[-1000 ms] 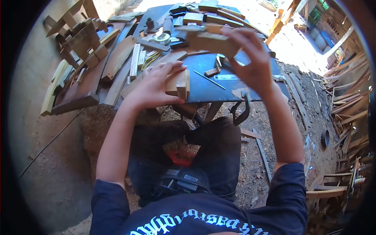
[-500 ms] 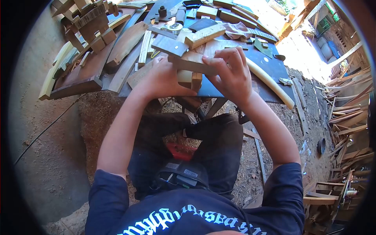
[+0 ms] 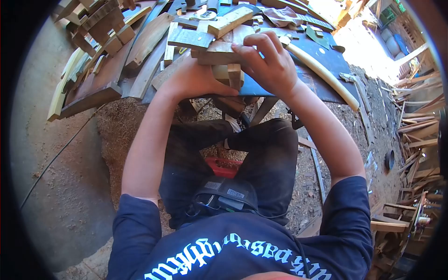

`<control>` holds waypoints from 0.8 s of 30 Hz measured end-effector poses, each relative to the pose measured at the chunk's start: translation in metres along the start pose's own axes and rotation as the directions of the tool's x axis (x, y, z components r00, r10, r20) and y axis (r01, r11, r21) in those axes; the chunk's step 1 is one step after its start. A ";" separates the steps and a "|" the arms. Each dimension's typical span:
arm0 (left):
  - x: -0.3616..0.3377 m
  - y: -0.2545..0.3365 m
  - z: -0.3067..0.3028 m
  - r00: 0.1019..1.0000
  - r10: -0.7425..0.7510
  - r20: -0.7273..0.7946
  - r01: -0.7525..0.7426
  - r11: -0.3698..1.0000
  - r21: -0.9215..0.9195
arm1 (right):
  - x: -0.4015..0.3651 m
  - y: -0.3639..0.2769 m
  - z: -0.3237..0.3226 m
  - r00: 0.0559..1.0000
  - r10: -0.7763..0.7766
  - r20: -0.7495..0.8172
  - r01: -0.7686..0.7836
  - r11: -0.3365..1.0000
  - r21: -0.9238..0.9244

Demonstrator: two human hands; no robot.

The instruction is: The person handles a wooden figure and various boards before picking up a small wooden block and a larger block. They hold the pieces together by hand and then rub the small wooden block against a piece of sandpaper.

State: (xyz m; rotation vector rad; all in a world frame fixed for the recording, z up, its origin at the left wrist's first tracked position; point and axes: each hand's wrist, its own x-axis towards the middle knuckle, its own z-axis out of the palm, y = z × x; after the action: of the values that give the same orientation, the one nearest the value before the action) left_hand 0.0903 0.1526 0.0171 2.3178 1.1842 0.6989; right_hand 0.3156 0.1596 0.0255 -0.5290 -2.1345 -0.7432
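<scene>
Both hands are at a piece built of several joined wooden blocks (image 3: 217,57), over the near edge of the workbench. My left hand (image 3: 193,80) closes round its lower left side, thumb stretched along the small lower block (image 3: 234,74); its other fingers are hidden behind the wood. My right hand (image 3: 270,60) pinches the right end of the flat front block, fingertips on its upper face. On the left of the piece lies a grey-faced flat block (image 3: 190,39). A pale, rough block (image 3: 235,21) slants at its far side; whether it is joined cannot be made out.
Curved boards (image 3: 149,39) and stacked blocks (image 3: 100,23) crowd the bench's left. A long pale curved strip (image 3: 324,77) lies along the right, near a dark cloth (image 3: 280,16). Below are a red seat (image 3: 223,167) and wood scraps. Offcuts (image 3: 422,119) pile up at far right.
The camera view has tilted, so bench and hands appear higher in the picture. Both hands keep their hold on the wooden piece, with the right fingers slightly shifted.
</scene>
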 end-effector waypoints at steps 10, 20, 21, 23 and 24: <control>0.000 0.013 -0.004 0.993 -0.084 0.078 0.089 0.994 -0.065 | -0.001 -0.007 0.001 1.000 -0.016 -0.004 0.016 1.000 0.000; 0.004 -0.001 0.002 0.994 0.077 -0.073 -0.073 0.995 0.065 | -0.008 0.038 -0.033 0.990 0.140 0.004 -0.138 0.979 -0.148; 0.004 -0.002 0.003 0.988 0.108 -0.107 -0.100 0.992 0.074 | -0.012 0.052 -0.044 0.984 0.179 -0.016 -0.179 0.966 -0.185; 0.004 -0.004 0.002 0.996 0.072 -0.062 -0.071 0.997 0.016 | -0.023 0.077 -0.065 0.926 0.373 0.060 -0.359 0.918 -0.166; 0.004 -0.004 0.002 0.994 0.089 -0.061 -0.087 0.996 0.030 | -0.031 0.089 -0.075 0.899 0.431 0.082 -0.412 0.894 -0.176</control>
State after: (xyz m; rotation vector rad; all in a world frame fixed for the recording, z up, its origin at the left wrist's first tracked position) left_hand 0.0911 0.1577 0.0139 2.3992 1.1308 0.7962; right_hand 0.4273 0.1723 0.0683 -1.1063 -1.9742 -0.6403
